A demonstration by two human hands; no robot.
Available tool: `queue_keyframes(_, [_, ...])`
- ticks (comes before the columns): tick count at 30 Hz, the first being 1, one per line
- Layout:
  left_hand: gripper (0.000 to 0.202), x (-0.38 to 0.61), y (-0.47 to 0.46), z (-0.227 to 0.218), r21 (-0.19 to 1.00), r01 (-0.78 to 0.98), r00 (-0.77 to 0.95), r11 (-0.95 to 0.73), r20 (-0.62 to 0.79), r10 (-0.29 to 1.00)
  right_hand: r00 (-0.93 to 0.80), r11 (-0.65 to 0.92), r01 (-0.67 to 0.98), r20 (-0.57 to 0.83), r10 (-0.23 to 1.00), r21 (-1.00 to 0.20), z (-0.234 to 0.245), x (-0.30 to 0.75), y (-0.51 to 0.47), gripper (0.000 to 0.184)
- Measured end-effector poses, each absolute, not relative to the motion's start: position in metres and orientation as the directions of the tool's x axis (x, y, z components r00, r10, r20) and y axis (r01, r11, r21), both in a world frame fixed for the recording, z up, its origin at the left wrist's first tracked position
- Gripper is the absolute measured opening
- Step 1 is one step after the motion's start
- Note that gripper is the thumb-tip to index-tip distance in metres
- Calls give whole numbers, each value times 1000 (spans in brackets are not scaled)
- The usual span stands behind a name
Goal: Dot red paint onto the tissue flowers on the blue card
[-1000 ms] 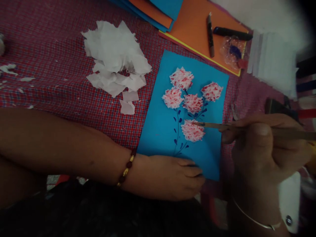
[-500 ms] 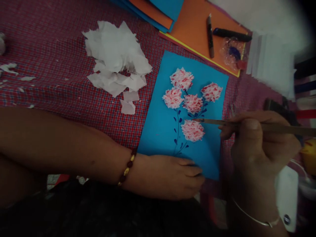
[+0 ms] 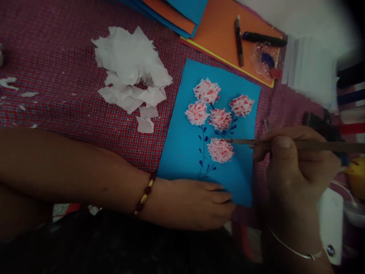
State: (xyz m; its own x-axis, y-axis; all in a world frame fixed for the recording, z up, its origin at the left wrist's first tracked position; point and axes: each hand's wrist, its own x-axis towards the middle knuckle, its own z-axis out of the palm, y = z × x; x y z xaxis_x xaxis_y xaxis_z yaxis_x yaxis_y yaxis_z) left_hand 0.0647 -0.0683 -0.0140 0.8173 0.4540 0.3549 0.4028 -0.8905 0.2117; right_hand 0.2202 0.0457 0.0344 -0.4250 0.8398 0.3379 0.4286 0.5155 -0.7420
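A blue card [image 3: 185, 152] lies on the red checked cloth [image 3: 57, 76]. On it are several white-and-red tissue flowers [image 3: 219, 118] with dark blue painted stems and leaves. My left hand [image 3: 196, 203] lies flat on the card's near edge, fingers stretched out, pressing it down. My right hand [image 3: 296, 167] pinches a thin paintbrush [image 3: 299, 145]. The brush tip touches the top of the lowest flower [image 3: 220, 150].
A heap of torn white tissue paper [image 3: 132, 72] sits left of the card. Orange and blue sheets [image 3: 219, 26] lie at the back with two markers [image 3: 238, 40] and a small plastic-wrapped item [image 3: 265, 61]. White paper stack [image 3: 310, 72] and clutter fill the right side.
The brush tip has shifted slightly upward along the lowest flower's top edge, and my right hand has drawn a little left. My left hand has stayed on the card.
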Motion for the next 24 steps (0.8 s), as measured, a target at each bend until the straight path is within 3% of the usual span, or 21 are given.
queue_keyframes(5, [35, 64, -68, -13, 212, 397, 829, -893, 335, 448, -461, 517, 448, 307, 833, -730, 36, 226, 46, 13])
queue_keyframes(11, [36, 65, -68, -13, 218, 390, 837, -895, 322, 443, -412, 573, 478, 406, 816, -666, 38, 226, 45, 13])
queue_keyframes(24, [34, 64, -68, -11, 208, 409, 822, -888, 339, 458, -462, 547, 496, 329, 824, -674, 41, 227, 45, 14])
